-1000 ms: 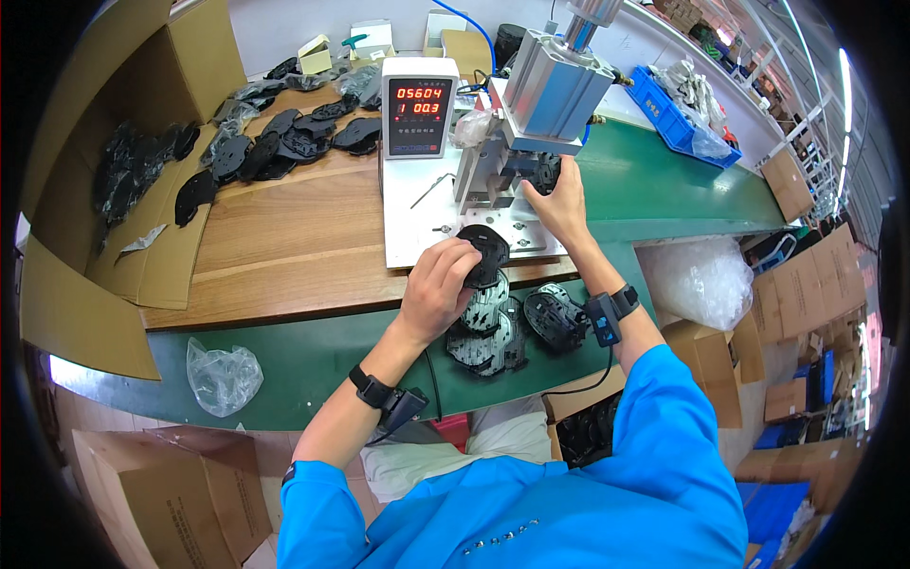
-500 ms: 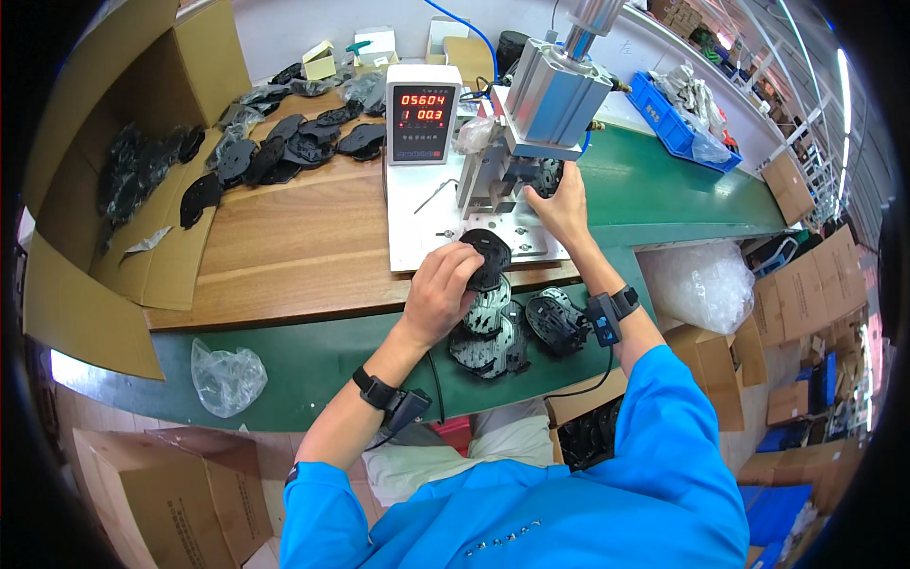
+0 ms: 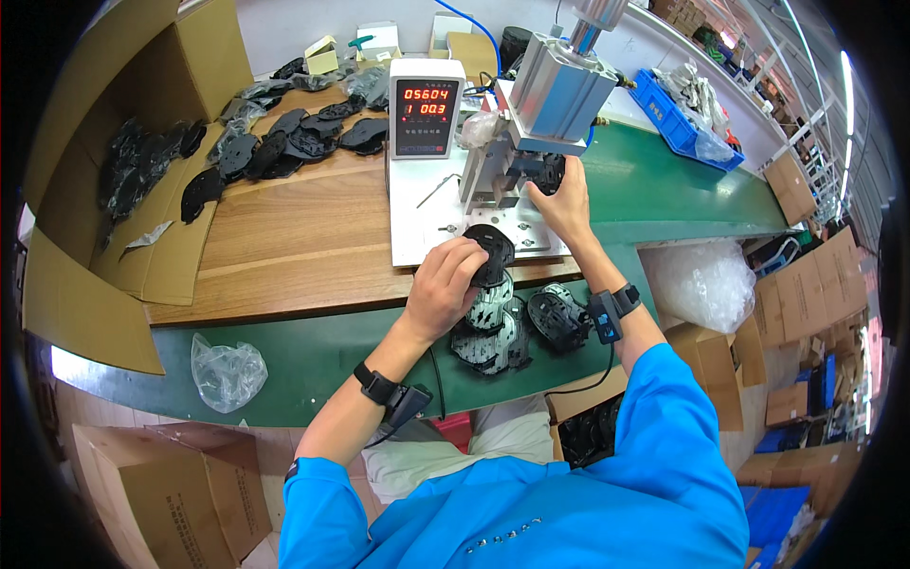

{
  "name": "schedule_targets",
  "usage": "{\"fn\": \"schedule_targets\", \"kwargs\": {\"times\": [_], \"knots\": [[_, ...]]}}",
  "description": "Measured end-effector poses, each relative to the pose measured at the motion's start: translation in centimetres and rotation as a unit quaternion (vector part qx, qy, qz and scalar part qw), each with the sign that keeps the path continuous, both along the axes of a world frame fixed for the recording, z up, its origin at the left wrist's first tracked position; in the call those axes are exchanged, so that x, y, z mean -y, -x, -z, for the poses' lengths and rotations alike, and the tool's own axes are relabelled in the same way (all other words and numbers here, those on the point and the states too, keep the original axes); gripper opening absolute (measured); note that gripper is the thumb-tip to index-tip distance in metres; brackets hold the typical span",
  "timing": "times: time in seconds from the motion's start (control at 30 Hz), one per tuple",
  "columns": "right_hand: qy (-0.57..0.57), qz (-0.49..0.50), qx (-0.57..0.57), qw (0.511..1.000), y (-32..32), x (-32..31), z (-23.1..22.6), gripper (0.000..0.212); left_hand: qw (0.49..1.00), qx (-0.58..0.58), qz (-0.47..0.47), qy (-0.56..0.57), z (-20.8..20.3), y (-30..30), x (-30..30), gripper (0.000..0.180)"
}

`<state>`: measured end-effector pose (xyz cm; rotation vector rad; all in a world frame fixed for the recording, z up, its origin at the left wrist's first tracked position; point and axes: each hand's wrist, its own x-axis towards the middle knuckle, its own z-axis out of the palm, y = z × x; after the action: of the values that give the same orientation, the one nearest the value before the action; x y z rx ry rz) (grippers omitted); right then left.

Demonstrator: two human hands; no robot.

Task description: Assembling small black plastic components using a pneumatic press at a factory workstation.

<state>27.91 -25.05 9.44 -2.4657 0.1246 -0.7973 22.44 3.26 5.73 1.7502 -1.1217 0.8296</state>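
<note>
My left hand (image 3: 444,284) is closed on the edge of a black oval plastic shell (image 3: 491,254), which sits at the front edge of the press's metal base plate (image 3: 408,242). My right hand (image 3: 566,201) grips another dark plastic part (image 3: 550,174) at the right side of the pneumatic press (image 3: 559,90), with the thumb toward the press head. That part is mostly hidden by the fingers and the press. Below my left hand, silver-and-black shells (image 3: 488,346) lie overlapping on the green bench edge. Beside them, nearer my right wrist, is another small group of shells (image 3: 557,316).
A digital counter box (image 3: 427,109) stands left of the press. Black shells (image 3: 303,142) are heaped on the wooden board, next to an open carton (image 3: 180,247). A blue crate (image 3: 678,123) sits at the far right, and a crumpled clear bag (image 3: 227,373) lies front left.
Both hands keep their grips in almost the same places. The whole view has shifted very slightly; the part in my right hand shows a darker, less patterned face.
</note>
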Motion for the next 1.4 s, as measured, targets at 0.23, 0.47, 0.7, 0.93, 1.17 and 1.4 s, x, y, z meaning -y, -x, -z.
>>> {"fn": "schedule_targets", "kwargs": {"times": [0.23,0.47,0.7,0.93,1.17,1.4], "knots": [[0.032,0.029,0.0,0.999,0.2,0.0,0.8,0.088,1.0,-0.004,0.009,0.002,0.0,0.2,0.0,0.069],[0.024,0.008,0.019,1.0,0.1,0.2,0.7,0.088,1.0,0.005,0.002,0.001,0.0,0.2,0.0,0.071],[0.046,0.024,0.015,0.999,0.1,0.0,1.0,0.087,1.0,-0.003,0.005,0.0,0.2,-0.1,0.0,0.073],[-0.021,0.008,0.074,0.997,2.8,-0.9,-0.3,0.081,0.999,-0.002,0.011,0.047,0.5,-0.3,0.6,0.079],[-0.175,-0.056,0.08,0.98,16.9,-5.8,-1.4,0.078,0.997,0.057,-0.002,0.057,-0.9,0.1,0.4,0.073],[-0.199,-0.112,0.076,0.971,26.2,-9.2,0.2,0.091,0.965,-0.114,0.146,0.185,-3.6,3.1,-0.9,0.071]]}}
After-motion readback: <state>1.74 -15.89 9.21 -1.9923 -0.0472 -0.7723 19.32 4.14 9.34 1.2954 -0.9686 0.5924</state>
